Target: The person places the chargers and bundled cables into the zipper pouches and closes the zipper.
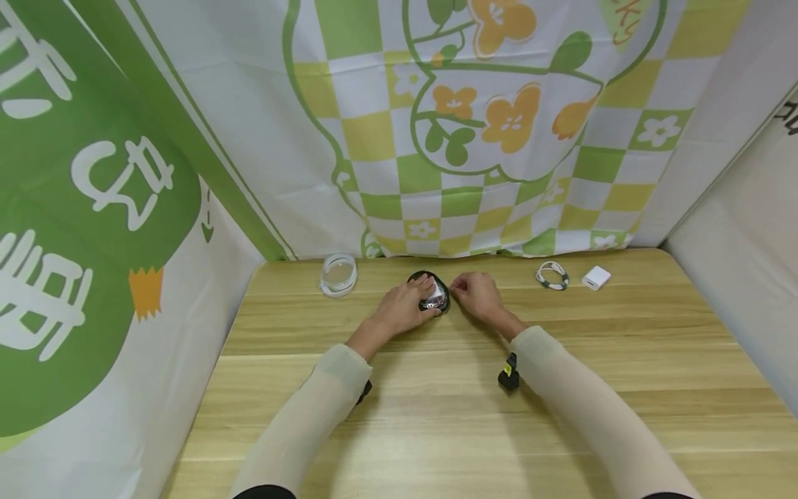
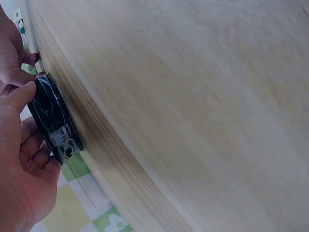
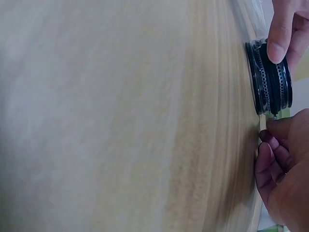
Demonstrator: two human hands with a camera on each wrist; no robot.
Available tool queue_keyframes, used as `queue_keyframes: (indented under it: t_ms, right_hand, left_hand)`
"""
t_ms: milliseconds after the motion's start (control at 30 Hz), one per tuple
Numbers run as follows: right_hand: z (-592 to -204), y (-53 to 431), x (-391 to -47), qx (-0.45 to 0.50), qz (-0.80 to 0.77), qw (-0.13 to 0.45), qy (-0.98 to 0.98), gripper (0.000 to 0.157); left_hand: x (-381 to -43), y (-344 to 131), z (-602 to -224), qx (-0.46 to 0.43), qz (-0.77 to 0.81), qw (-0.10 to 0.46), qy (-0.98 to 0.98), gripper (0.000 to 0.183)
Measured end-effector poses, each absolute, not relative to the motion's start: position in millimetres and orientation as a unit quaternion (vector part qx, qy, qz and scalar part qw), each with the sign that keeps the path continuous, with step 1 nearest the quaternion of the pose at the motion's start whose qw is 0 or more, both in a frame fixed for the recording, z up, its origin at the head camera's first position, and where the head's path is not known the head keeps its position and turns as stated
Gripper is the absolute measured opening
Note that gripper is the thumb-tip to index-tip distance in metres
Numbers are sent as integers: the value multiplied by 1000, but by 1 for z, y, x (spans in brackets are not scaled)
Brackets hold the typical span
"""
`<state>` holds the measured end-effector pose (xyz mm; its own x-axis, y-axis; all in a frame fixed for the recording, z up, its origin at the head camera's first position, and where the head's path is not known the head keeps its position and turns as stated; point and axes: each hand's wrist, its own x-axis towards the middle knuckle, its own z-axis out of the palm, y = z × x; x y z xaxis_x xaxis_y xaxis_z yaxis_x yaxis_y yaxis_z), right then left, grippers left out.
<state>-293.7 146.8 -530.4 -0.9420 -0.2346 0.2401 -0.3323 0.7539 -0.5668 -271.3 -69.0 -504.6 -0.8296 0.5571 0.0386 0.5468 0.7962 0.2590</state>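
A small round black zip case [image 1: 436, 299] with a clear, shiny top lies on the table near its back edge. My left hand [image 1: 401, 308] grips the case from the left, its thumb and fingers around opposite sides in the left wrist view. Black zipper teeth run round the side of the zip case [image 3: 273, 82] in the right wrist view. My right hand [image 1: 479, 294] is at the case's right edge, its thumb and forefinger pinching the small zipper pull there. Fingertips partly hide the pull. What is inside the case cannot be made out.
On the wooden table [image 1: 436, 416], a coiled white cable [image 1: 339, 275] lies back left. Toward the back right are a smaller white cable loop [image 1: 552, 276] with dark green bands and a white charger plug [image 1: 596, 278]. A patterned curtain [image 1: 430, 194] hangs behind.
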Motion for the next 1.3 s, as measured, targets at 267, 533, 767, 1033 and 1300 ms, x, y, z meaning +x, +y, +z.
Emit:
queue_keyframes:
  t_ms: [267,533,767,1033,1300]
  right_hand:
    - [-532,143,-297,130,319,70,-936,12]
    - [-532,142,-295,127,331,60,-933,12]
    - [-531,146,-293,138,336,67,-929,9]
    - [-529,150,-284,156,343,71,-924,8]
    - [-526,146,-272,188,354,59,-914,8]
  left_hand:
    - [-272,-70,-506,298,135,15,945,67]
    - [-271,-72,-507,301,128,14,945,67]
    - [-270,-73,-505,312,131,12,941,66]
    - [-265,-70,-499,301,119,19,946,64]
    - [-263,-66,-496,287,118,7,950,63]
